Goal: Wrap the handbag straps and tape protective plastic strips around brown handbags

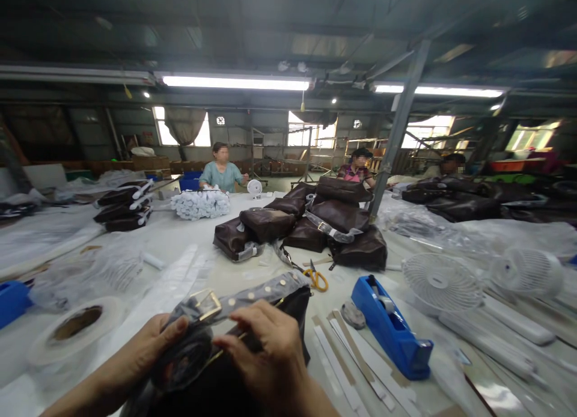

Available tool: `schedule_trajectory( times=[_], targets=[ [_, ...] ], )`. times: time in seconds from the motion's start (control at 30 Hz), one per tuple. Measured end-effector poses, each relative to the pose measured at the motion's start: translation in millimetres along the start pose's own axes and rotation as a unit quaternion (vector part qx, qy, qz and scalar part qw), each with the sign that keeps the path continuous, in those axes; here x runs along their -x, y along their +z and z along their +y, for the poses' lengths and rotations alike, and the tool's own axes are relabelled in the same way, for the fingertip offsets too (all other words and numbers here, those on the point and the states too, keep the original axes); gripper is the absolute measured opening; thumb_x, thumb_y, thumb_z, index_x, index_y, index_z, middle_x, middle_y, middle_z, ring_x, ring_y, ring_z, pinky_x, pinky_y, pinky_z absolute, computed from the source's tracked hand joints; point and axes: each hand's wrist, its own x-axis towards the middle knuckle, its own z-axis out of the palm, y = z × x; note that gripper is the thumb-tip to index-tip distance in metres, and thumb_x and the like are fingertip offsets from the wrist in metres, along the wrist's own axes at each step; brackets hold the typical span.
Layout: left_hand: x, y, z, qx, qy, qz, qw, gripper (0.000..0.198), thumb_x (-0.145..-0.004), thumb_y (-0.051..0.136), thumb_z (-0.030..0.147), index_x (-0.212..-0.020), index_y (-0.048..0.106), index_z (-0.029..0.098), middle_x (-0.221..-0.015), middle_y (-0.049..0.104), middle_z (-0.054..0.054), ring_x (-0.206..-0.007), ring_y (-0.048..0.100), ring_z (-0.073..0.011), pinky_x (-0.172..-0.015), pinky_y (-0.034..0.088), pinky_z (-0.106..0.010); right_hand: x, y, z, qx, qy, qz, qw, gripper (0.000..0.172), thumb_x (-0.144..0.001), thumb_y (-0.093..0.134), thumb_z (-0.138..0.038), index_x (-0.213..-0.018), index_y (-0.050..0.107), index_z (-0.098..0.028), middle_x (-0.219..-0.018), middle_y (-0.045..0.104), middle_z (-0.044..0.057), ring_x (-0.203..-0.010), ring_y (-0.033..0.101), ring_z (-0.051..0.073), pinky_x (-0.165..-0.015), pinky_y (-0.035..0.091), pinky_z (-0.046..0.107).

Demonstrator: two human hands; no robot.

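My left hand (151,345) grips the left side of a dark bag (295,306) at the table's near edge, thumb pressed on its plastic-wrapped strap (256,295). A gold buckle (207,304) sits on that studded strap just above my thumb. My right hand (268,351) lies over the bag's top with its fingers curled, pinching the strap or its wrapping. The lower part of the bag is hidden under both hands.
A blue tape dispenser (392,330), yellow scissors (317,279) and paper strips (356,363) lie right of the bag. A tape roll (74,327) is at left. Two small white fans (442,282) stand at right. Brown bags (315,225) pile up mid-table. Other people sit at the far side.
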Motion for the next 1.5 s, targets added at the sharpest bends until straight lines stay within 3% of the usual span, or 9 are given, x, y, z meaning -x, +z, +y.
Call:
schedule_trajectory(
  times=[0.17,0.33,0.4,0.63,0.83,1.0,1.1,1.27,1.5],
  targets=[
    [1,-2.9,6,0.006,-0.001,-0.061,0.998,0.061,-0.071,0.057,0.075,-0.071,0.067,0.014,-0.054,0.057,-0.003,-0.044,0.04,-0.0098,-0.041,0.028,-0.021,-38,-33,8,0.08,-0.025,-0.149,0.985,0.08,-0.055,0.083,-0.056,-0.121,0.058,-0.017,-0.113,0.064,0.012,-0.103,0.06,0.028,-0.089,0.049,0.039],
    [1,-1.7,9,0.053,0.011,-0.066,0.996,0.057,-0.066,0.07,0.066,-0.096,0.071,0.018,-0.077,0.069,-0.006,-0.062,0.055,-0.017,-0.052,0.041,-0.022,-69,-34,12,-0.008,0.006,-0.362,0.932,0.039,-0.068,0.076,-0.054,-0.083,0.067,-0.02,-0.073,0.063,-0.003,-0.066,0.058,0.014,-0.055,0.04,0.021],
    [0,-1.8,8,0.061,0.014,-0.066,0.996,0.061,-0.066,0.071,0.066,-0.103,0.07,0.018,-0.082,0.07,-0.007,-0.066,0.057,-0.0181,-0.054,0.042,-0.023,-73,-29,15,-0.03,0.027,-0.393,0.919,0.042,-0.069,0.075,-0.054,-0.093,0.068,-0.021,-0.075,0.066,-0.003,-0.066,0.06,0.015,-0.055,0.041,0.021],
    [-5,-2.9,5,0.074,-0.004,-0.114,0.991,0.066,-0.062,0.068,0.073,-0.091,0.068,0.013,-0.065,0.063,-0.004,-0.046,0.046,-0.0095,-0.042,0.035,-0.02,-60,1,21,-0.125,0.134,-0.369,0.911,0.123,-0.047,0.09,-0.043,-0.149,0.024,-0.023,-0.117,0.065,0.009,-0.109,0.06,0.026,-0.088,0.049,0.035],
    [-7,-4.1,4,0.077,0.017,-0.116,0.99,0.065,-0.062,0.066,0.074,-0.082,0.067,0.013,-0.059,0.059,-0.002,-0.043,0.042,-0.0079,-0.04,0.031,-0.019,-45,17,23,-0.241,0.14,-0.345,0.896,0.063,-0.066,0.081,-0.03,-0.123,0.056,-0.021,-0.089,0.066,-0.002,-0.079,0.063,0.014,-0.067,0.05,0.022],
    [-8,-6.6,9,0.041,-0.01,-0.117,0.992,0.056,-0.064,0.071,0.066,-0.079,0.067,0.012,-0.061,0.058,-0.001,-0.047,0.042,-0.0079,-0.044,0.031,-0.019,-42,8,28,-0.131,0.079,-0.348,0.925,0.104,-0.057,0.086,-0.035,-0.145,0.032,-0.023,-0.113,0.065,0.009,-0.102,0.062,0.025,-0.085,0.052,0.036],
    [-7,-5.0,16,0.02,0.019,-0.128,0.991,0.05,-0.07,0.069,0.062,-0.08,0.069,0.012,-0.062,0.059,-0.001,-0.051,0.044,-0.0097,-0.047,0.033,-0.02,-50,0,20,-0.005,-0.046,-0.297,0.954,0.119,-0.048,0.088,-0.049,-0.148,0.027,-0.024,-0.145,0.04,0.019,-0.131,0.04,0.037,-0.103,0.038,0.052],
    [-6,0.3,24,0.005,0.083,-0.13,0.988,0.037,-0.074,0.07,0.05,-0.087,0.072,0.015,-0.077,0.064,-0.002,-0.069,0.055,-0.0148,-0.061,0.042,-0.022,-55,9,9,0.011,-0.146,-0.362,0.921,0.076,-0.07,0.077,-0.048,-0.137,0.046,-0.032,-0.124,0.06,0.011,-0.107,0.059,0.026,-0.091,0.048,0.038],
    [-8,-3.9,-1,0.084,0.058,-0.134,0.986,0.074,-0.06,0.062,0.08,-0.083,0.069,0.01,-0.06,0.058,-0.003,-0.046,0.045,-0.0093,-0.042,0.031,-0.02,-39,27,26,-0.064,-0.11,-0.337,0.933,0.043,-0.087,0.063,-0.031,-0.129,0.053,-0.025,-0.107,0.062,0.008,-0.094,0.06,0.018,-0.083,0.05,0.028]
  ],
)
